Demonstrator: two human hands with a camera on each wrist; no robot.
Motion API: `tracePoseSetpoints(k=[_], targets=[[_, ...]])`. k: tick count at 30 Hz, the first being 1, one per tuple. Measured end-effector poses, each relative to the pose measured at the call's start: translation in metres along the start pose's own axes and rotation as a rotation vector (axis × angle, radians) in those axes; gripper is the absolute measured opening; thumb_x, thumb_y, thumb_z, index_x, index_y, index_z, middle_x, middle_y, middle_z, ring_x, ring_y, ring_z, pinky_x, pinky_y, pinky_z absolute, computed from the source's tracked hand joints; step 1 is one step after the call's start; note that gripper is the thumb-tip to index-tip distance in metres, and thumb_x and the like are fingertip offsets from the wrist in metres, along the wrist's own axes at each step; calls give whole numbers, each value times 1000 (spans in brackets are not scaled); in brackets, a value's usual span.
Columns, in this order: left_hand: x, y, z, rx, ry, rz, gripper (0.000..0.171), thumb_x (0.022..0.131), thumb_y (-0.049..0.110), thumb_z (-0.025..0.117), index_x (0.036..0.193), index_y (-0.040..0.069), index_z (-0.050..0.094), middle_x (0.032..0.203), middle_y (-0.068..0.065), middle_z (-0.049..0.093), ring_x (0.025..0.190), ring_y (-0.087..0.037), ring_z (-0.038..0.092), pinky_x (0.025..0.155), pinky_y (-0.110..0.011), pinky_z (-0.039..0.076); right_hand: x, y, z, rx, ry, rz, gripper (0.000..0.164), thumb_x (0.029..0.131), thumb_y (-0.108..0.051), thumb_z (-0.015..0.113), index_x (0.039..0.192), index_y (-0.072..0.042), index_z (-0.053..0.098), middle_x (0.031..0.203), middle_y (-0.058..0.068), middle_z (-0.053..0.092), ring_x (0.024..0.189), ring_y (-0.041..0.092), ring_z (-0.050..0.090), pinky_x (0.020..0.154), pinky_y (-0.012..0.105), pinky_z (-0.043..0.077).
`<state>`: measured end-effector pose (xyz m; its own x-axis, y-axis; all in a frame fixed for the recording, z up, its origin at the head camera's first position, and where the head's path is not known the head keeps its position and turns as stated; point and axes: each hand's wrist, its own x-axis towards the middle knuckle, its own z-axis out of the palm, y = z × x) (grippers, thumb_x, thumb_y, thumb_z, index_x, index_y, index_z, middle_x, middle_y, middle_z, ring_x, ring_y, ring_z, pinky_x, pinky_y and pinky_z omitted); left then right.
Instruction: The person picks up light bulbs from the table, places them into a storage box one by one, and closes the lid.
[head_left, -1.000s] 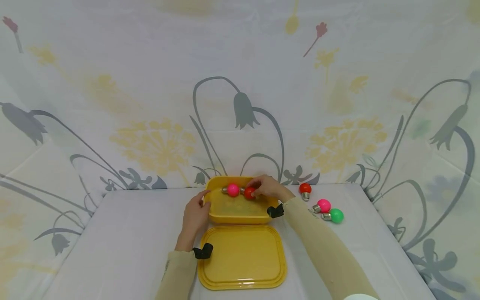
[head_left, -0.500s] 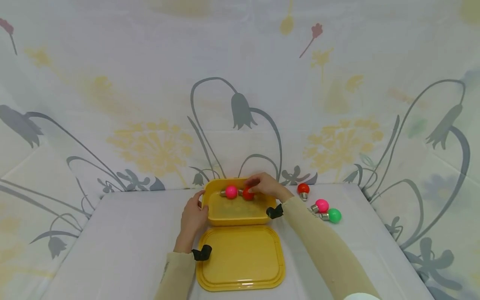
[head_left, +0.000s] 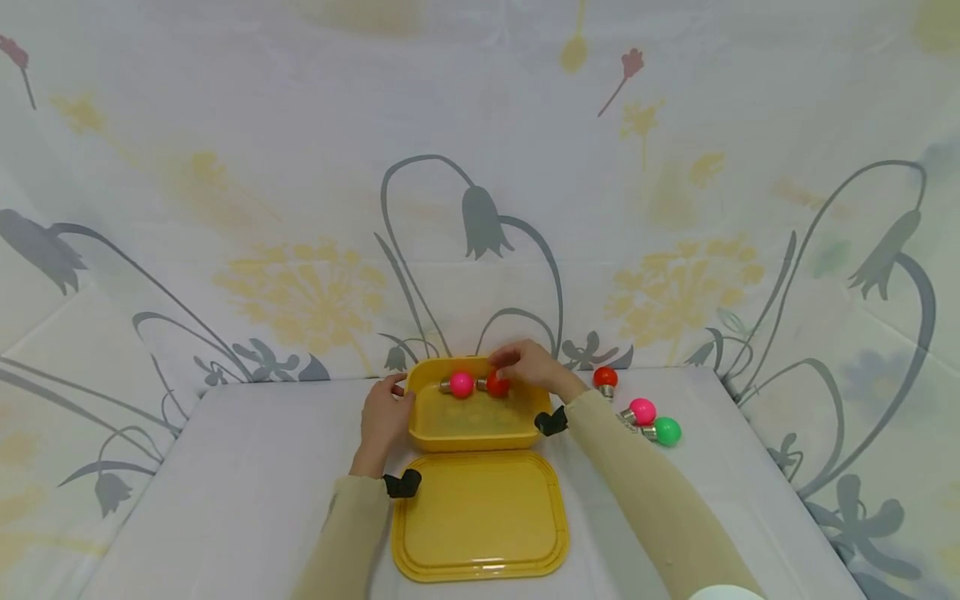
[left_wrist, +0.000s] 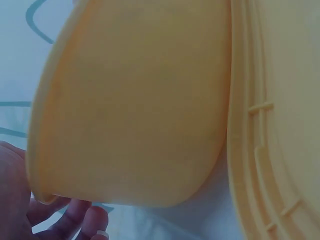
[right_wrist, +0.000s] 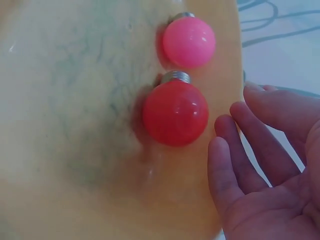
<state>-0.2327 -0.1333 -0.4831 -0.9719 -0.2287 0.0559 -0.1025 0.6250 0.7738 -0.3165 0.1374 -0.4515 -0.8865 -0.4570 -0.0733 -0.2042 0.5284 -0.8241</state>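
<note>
In a yellow plastic box (head_left: 472, 439), a pink light bulb (head_left: 461, 385) and a red light bulb (head_left: 497, 383) lie side by side near the back wall. Their metal bases point left in the head view. My right hand (head_left: 527, 365) is just over the red bulb; the right wrist view shows its relaxed fingers (right_wrist: 225, 165) apart from the bulb, with nothing held. My left hand (head_left: 386, 417) is at the box's left side, fingertips right at the rim. In the left wrist view its fingers (left_wrist: 95, 220) bend loosely beside the box's corner.
A yellow lid (head_left: 480, 517) lies flat in front of the box. To the right, on the white tablecloth (head_left: 255, 492), are another red bulb (head_left: 605, 377), a pink bulb (head_left: 642, 412) and a green bulb (head_left: 667, 431). A floral cloth (head_left: 300, 167) hangs behind.
My right fingers have let go of the red bulb and lifted a little, leaving it beside the pink one. My left hand has eased off the box's left rim and moved slightly away from me.
</note>
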Motion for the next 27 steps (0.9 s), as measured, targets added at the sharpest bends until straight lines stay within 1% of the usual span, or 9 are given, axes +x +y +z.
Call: tracePoseSetpoints(k=[3,7,9,12,15,17,20,23,27], targets=[[3,-2,3,-25,-7,-17,42,98,19,55,135,0,60,108,-16,60,87,-30,55,74,-41,46,-2,-3,-3,-9,6,-8,28,92,-3,65,119,-6,72,116,7,70,110,25,61,103,43,43],[5,-3,9,-118,-7,-40,42,101,17,52,137,-4,57,119,-21,58,100,-35,56,84,-46,48,-5,-5,-11,-18,14,-15,28,93,-7,65,121,-6,71,118,8,69,110,25,61,103,43,44],[5,-2,12,-202,-16,-71,43,102,16,50,140,-4,53,125,-23,55,107,-37,55,90,-48,47,-7,-4,-15,-18,19,-25,29,94,-8,65,122,-4,70,119,9,69,111,26,61,102,43,44],[4,0,17,-360,-31,-128,45,104,15,46,145,-3,47,137,-23,50,119,-38,52,99,-49,44,-13,-4,-22,-13,27,-37,30,95,-9,65,125,-3,68,123,11,67,114,28,60,102,44,45],[3,2,21,-513,-35,-176,46,105,13,43,150,1,41,145,-21,44,125,-36,47,103,-48,41,-22,-3,-30,4,46,-32,31,95,-10,66,126,-3,67,125,11,66,115,28,59,102,44,45],[2,2,22,-580,-29,-197,46,106,12,43,151,5,40,148,-18,42,127,-34,45,105,-46,40,-28,-1,-36,14,56,-39,32,96,-11,66,126,-1,66,126,13,65,116,30,59,101,45,46],[0,3,20,-625,-20,-213,46,106,13,42,152,8,41,150,-14,41,128,-31,44,106,-44,39,-38,4,-43,35,70,-44,33,96,-10,65,127,1,65,127,17,65,116,31,60,99,45,47],[-2,3,18,-619,-16,-204,45,107,14,41,151,8,42,151,-13,42,131,-31,43,107,-43,38,-50,10,-51,42,83,-42,33,97,-10,64,128,1,65,128,20,63,119,33,58,100,48,46],[0,2,19,-610,10,-187,43,107,14,42,149,8,47,149,-12,45,131,-29,44,107,-42,38,-69,17,-60,-1,114,-30,32,98,-12,64,128,-1,65,128,17,63,120,33,58,101,49,45]])
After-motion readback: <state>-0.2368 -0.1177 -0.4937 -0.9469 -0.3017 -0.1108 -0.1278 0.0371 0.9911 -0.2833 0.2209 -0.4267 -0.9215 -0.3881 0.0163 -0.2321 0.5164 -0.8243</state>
